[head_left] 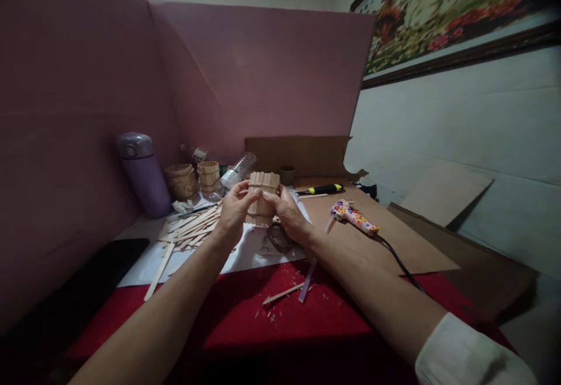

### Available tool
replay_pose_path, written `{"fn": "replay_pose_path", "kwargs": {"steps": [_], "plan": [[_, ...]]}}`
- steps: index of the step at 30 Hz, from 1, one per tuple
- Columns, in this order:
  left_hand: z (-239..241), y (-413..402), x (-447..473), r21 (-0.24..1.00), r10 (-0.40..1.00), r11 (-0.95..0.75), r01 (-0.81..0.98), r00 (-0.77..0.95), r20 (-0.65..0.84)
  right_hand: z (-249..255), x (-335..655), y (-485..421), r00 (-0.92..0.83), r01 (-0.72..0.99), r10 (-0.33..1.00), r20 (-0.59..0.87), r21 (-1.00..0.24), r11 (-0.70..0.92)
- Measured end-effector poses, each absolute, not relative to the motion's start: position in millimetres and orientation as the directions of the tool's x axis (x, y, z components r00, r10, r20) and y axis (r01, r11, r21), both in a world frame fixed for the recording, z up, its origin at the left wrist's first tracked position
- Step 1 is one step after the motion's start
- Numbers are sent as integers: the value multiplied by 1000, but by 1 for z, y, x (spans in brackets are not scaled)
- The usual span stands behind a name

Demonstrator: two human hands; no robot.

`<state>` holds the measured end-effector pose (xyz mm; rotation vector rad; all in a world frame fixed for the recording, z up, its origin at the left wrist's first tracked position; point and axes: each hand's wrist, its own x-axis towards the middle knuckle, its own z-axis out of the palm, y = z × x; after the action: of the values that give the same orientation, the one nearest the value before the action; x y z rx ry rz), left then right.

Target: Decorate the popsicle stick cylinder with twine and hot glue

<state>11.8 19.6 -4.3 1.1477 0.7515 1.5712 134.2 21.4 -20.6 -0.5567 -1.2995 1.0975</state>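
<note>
Both of my hands hold a small cup made of upright wooden craft sticks (263, 189) just above the table. My left hand (234, 210) grips its left side with the thumb across the front. My right hand (287, 212) grips its right side and lower edge. Loose craft sticks (193, 227) lie in a heap on white paper (245, 253) to the left of my hands. A dark ring of tape (279, 237) lies below my right hand.
Two finished stick cups (195, 179) and a purple flask (142, 174) stand at the back left. A flower-patterned glue gun (354, 217) with a black cord lies on cardboard (394, 239) at the right, a yellow-black cutter (322, 189) behind it. Pink boards wall the back and left.
</note>
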Motion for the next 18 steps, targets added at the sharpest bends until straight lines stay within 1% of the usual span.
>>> {"fn": "replay_pose_path", "kwargs": {"steps": [4, 12, 18], "plan": [[-3, 18, 12, 883, 951, -299, -360, -32, 309, -22, 135, 26, -112, -331, 884, 455, -855, 398], [-4, 17, 13, 889, 955, -284, -360, -25, 295, -20, 135, 22, -92, -308, 871, 482, -846, 435], [-6, 20, 10, 882, 954, -288, -373, -29, 299, -19, 135, 20, -130, -329, 874, 468, -852, 407]]}}
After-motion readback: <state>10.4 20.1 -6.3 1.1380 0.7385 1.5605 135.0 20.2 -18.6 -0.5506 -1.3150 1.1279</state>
